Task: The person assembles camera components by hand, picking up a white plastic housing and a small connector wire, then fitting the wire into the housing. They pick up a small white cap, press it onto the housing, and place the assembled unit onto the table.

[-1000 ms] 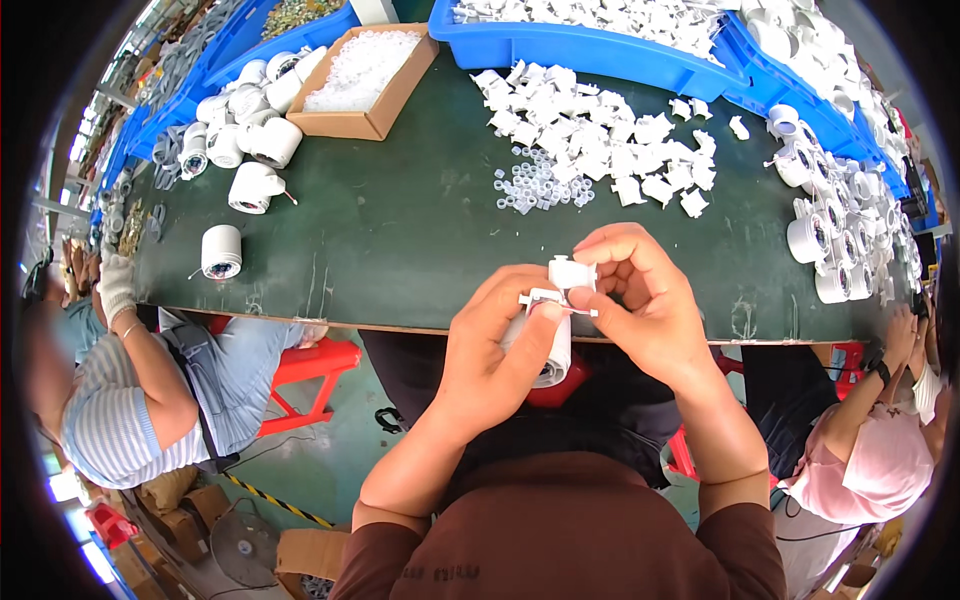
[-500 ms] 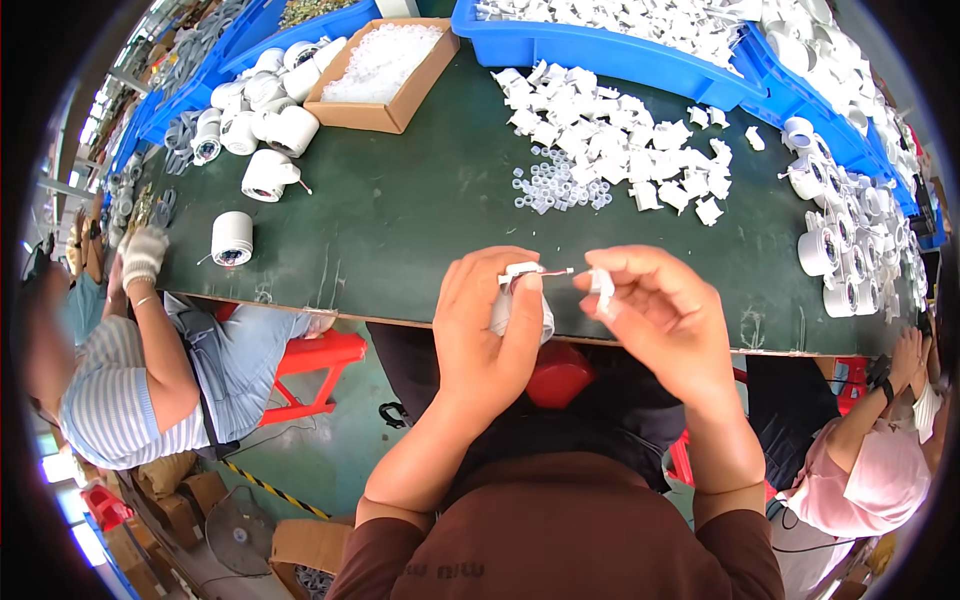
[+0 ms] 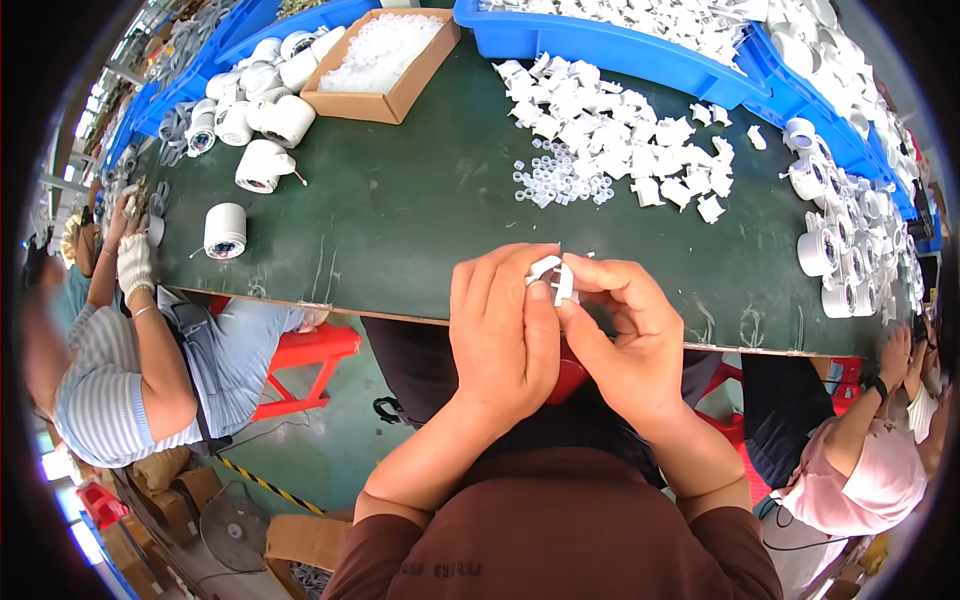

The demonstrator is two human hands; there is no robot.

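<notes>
My left hand (image 3: 503,325) is closed around a white camera housing (image 3: 542,268), mostly hidden behind the fingers. Between thumb and forefinger, my right hand (image 3: 632,335) pinches a small white plastic bracket (image 3: 565,284) against the housing's opening. Both hands meet just over the table's near edge. Farther off lies a heap of similar white brackets (image 3: 600,115), with small clear plastic rings (image 3: 562,178) beside it. To the left on the green table (image 3: 400,215) stands a single white housing (image 3: 225,232), and another housing (image 3: 262,166) with a short wire lies beyond it.
Blue bins (image 3: 610,50) of white parts line the back. A cardboard box (image 3: 390,105) of clear pieces sits near more white housings (image 3: 285,120). Housings are stacked at right (image 3: 845,250). Co-workers sit at left (image 3: 130,390) and right (image 3: 850,460); a red stool (image 3: 300,365) stands at left.
My right hand has moved left with the white bracket, bringing it against the housing in my left hand. The thin wire that stuck out of the housing is now hidden. The view shifted slightly.
</notes>
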